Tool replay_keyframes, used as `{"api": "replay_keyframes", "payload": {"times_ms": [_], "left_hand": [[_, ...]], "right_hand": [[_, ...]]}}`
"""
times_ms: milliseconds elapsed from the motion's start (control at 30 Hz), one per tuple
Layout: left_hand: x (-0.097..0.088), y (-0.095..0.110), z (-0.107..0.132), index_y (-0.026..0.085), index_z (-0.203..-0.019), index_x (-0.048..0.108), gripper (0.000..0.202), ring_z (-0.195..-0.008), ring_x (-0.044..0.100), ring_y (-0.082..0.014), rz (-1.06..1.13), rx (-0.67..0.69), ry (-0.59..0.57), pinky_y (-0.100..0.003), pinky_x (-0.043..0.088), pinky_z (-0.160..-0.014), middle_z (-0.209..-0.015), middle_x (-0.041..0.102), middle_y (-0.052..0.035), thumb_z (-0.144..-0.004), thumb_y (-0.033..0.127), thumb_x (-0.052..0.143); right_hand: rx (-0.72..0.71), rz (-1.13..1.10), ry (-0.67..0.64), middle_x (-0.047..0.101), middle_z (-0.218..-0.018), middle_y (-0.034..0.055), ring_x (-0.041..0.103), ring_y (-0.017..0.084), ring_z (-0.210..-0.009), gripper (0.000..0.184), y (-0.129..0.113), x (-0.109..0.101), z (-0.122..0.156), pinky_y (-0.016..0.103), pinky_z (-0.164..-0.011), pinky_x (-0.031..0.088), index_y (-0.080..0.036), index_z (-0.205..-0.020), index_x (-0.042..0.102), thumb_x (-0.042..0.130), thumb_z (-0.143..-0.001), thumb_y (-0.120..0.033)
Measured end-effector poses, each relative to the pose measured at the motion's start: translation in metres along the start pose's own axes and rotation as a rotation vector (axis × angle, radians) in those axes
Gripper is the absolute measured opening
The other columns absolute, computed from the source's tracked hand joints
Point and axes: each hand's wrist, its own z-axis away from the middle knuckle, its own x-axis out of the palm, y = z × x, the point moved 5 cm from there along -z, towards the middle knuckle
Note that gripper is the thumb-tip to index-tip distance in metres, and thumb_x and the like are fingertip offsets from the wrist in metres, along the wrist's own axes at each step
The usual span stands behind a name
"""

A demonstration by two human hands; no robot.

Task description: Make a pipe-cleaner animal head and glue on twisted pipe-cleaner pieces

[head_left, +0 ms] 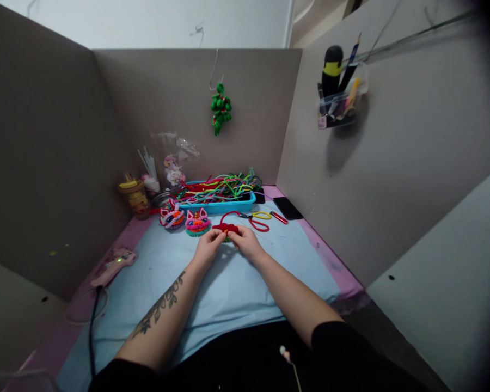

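Both my hands meet over the light blue mat [237, 283] and pinch a small red pipe-cleaner piece [225, 228]. My left hand [207, 246] grips its left side with closed fingers. My right hand [245, 242] grips its right side the same way. A red strand loops up from the piece toward the scissors. Just beyond my left hand lie two finished fuzzy cat-face ornaments, one pink and green [197, 222], one further left [172, 218].
A blue tray [220, 207] heaped with coloured pipe cleaners stands at the back. Scissors with red and yellow handles [258, 219] and a black phone [288, 208] lie right of it. A pink glue gun [114, 265] with cord rests left. A pen holder [338, 103] hangs on the right wall.
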Motion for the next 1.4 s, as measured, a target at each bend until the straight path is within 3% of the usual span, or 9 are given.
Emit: {"api": "replay_keyframes", "payload": {"times_ms": [400, 600, 867, 1000, 1233, 1400], "left_hand": [[-0.002, 0.012, 0.002, 0.014, -0.069, 0.058, 0.026, -0.053, 0.043, -0.0083, -0.059, 0.042, 0.038, -0.022, 0.033, -0.055, -0.059, 0.052, 0.0031, -0.067, 0.039, 0.066], [-0.002, 0.011, 0.000, 0.015, -0.068, 0.057, 0.026, -0.057, 0.046, -0.0094, -0.081, 0.052, 0.003, -0.022, 0.035, -0.058, -0.061, 0.054, 0.0024, -0.066, 0.040, 0.065], [0.000, 0.007, 0.001, 0.014, -0.072, 0.062, 0.027, -0.057, 0.049, -0.0113, -0.160, 0.037, -0.002, -0.022, 0.037, -0.057, -0.062, 0.058, 0.0003, -0.068, 0.041, 0.064], [0.000, 0.010, 0.004, 0.014, -0.073, 0.068, 0.024, -0.065, 0.054, -0.0152, -0.252, 0.077, 0.015, -0.025, 0.040, -0.063, -0.068, 0.064, -0.0035, -0.066, 0.037, 0.065], [-0.006, 0.013, 0.004, 0.017, -0.067, 0.067, 0.019, -0.064, 0.054, -0.0147, -0.337, 0.198, 0.128, -0.025, 0.040, -0.063, -0.066, 0.063, -0.0025, -0.066, 0.035, 0.065], [-0.008, 0.012, 0.002, 0.015, -0.065, 0.063, 0.021, -0.058, 0.048, -0.0121, -0.346, 0.166, 0.152, -0.023, 0.037, -0.059, -0.060, 0.057, 0.0003, -0.069, 0.036, 0.061]], "right_hand": [[-0.002, 0.032, -0.018, 0.045, -0.047, -0.0051, 0.038, 0.008, -0.046, 0.023, -0.002, -0.004, -0.002, 0.022, -0.046, 0.028, -0.014, -0.066, 0.060, 0.064, -0.068, -0.036], [-0.010, 0.103, -0.065, 0.047, -0.051, -0.0049, 0.038, 0.007, -0.047, 0.019, 0.003, -0.006, -0.004, 0.022, -0.048, 0.030, -0.014, -0.067, 0.060, 0.062, -0.070, -0.032], [-0.121, 0.236, -0.046, 0.060, -0.067, -0.0005, 0.050, 0.012, -0.063, 0.019, 0.008, -0.009, -0.007, 0.024, -0.061, 0.040, -0.014, -0.077, 0.064, 0.057, -0.074, -0.032], [-0.121, 0.247, -0.017, 0.063, -0.073, 0.0011, 0.054, 0.014, -0.068, 0.020, 0.009, -0.009, -0.008, 0.026, -0.067, 0.042, -0.015, -0.081, 0.064, 0.055, -0.075, -0.032], [-0.128, 0.376, -0.046, 0.058, -0.065, -0.0014, 0.050, 0.013, -0.065, 0.018, 0.008, -0.003, -0.007, 0.025, -0.061, 0.038, -0.018, -0.074, 0.060, 0.049, -0.078, -0.032], [-0.069, 0.273, 0.002, 0.046, -0.053, -0.0048, 0.041, 0.011, -0.052, 0.023, 0.004, -0.008, -0.006, 0.023, -0.052, 0.032, -0.019, -0.072, 0.055, 0.047, -0.079, -0.039]]}}
